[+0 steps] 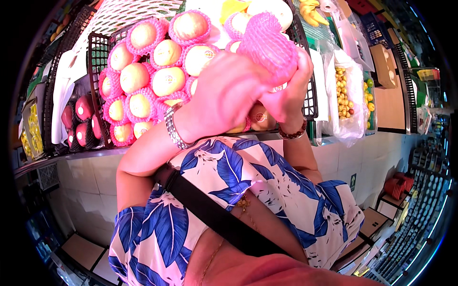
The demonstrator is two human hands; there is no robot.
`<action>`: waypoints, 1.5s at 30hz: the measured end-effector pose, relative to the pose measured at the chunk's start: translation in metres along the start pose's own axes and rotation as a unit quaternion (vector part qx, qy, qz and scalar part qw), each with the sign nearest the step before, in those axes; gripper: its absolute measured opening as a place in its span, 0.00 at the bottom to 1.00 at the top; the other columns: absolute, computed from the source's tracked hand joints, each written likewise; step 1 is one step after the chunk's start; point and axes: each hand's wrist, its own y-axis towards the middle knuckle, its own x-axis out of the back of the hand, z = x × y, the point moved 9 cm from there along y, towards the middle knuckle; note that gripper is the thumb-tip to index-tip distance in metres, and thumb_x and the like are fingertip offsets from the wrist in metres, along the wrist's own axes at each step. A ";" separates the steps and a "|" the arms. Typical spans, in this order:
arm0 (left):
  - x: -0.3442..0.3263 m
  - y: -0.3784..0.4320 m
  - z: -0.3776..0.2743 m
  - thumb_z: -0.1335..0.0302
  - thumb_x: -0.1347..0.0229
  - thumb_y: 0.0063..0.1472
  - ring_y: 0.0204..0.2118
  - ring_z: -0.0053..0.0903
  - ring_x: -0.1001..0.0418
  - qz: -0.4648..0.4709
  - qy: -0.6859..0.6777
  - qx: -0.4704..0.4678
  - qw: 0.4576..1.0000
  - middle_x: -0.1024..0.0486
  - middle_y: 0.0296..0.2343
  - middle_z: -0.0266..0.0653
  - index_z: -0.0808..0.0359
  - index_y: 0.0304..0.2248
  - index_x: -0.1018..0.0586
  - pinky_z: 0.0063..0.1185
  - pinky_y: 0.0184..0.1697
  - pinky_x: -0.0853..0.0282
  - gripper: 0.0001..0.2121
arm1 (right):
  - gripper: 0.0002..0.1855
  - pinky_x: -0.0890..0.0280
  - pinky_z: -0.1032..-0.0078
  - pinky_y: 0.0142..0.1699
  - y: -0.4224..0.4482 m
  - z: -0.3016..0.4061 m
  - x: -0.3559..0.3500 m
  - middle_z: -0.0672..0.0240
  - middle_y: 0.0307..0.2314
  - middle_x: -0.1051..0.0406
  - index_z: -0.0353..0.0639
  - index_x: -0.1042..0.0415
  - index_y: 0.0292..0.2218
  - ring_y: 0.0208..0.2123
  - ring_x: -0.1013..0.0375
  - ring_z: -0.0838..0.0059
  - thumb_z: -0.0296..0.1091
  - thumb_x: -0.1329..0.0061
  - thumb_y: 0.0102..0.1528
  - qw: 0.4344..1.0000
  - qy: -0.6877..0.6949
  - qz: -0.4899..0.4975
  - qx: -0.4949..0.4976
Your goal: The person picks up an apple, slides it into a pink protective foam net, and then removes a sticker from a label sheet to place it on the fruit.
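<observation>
My right hand (291, 98) is shut around a round fruit in a pink foam net sleeve (268, 46), cupping it from the right and below. Above the fruit, the sleeve stretches up into a narrower end. My left hand (229, 93) is slightly blurred, its fingers closed against the sleeve's lower left side; the fingertips are partly hidden. Both hands are above a black plastic crate (310, 94) of pale yellow, apple-like fruits (169, 81), many in pink foam nets and bearing stickers. One brownish-looking fruit (260, 116) sits below my hands.
Dark red fruits (84, 107) in black nets lie left of the crate. On the right are a plastic-lined box of small yellow fruits (344, 93) and bananas (312, 13). A white foam net sheet (121, 21) covers the back left. The counter's front edge (86, 153) runs before me.
</observation>
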 end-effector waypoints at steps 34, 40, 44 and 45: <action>0.004 -0.023 0.040 0.75 0.50 0.61 0.21 0.27 0.27 -0.093 -0.074 0.360 0.925 0.29 0.19 0.41 0.67 0.30 0.28 0.23 0.24 0.34 0.04 | 0.58 0.39 0.61 0.51 -0.006 0.009 -0.016 0.50 0.45 0.45 0.35 0.52 0.57 0.48 0.40 0.49 0.31 0.35 0.27 0.997 0.009 0.036 -0.065; -0.008 -0.058 0.087 0.72 0.48 0.61 0.24 0.15 0.33 -0.138 -0.121 0.415 0.891 0.30 0.20 0.35 0.68 0.29 0.27 0.16 0.28 0.35 0.07 | 0.50 0.35 0.65 0.49 -0.009 0.000 -0.012 0.50 0.45 0.45 0.35 0.49 0.55 0.47 0.38 0.52 0.29 0.37 0.33 0.996 0.031 0.016 -0.082; -0.016 -0.069 0.099 0.69 0.48 0.61 0.27 0.17 0.31 -0.115 -0.125 0.421 0.891 0.28 0.24 0.34 0.65 0.36 0.28 0.18 0.31 0.33 0.08 | 0.50 0.37 0.66 0.50 -0.022 -0.024 -0.023 0.50 0.45 0.43 0.34 0.49 0.55 0.47 0.37 0.54 0.33 0.36 0.34 0.975 0.122 0.078 -0.170; -0.016 -0.065 0.097 0.66 0.49 0.62 0.32 0.18 0.29 -0.096 -0.102 0.418 0.898 0.27 0.29 0.35 0.64 0.42 0.29 0.19 0.35 0.31 0.12 | 0.50 0.37 0.66 0.51 -0.027 -0.033 -0.027 0.50 0.45 0.42 0.34 0.49 0.55 0.47 0.36 0.55 0.35 0.36 0.35 0.960 0.165 0.098 -0.204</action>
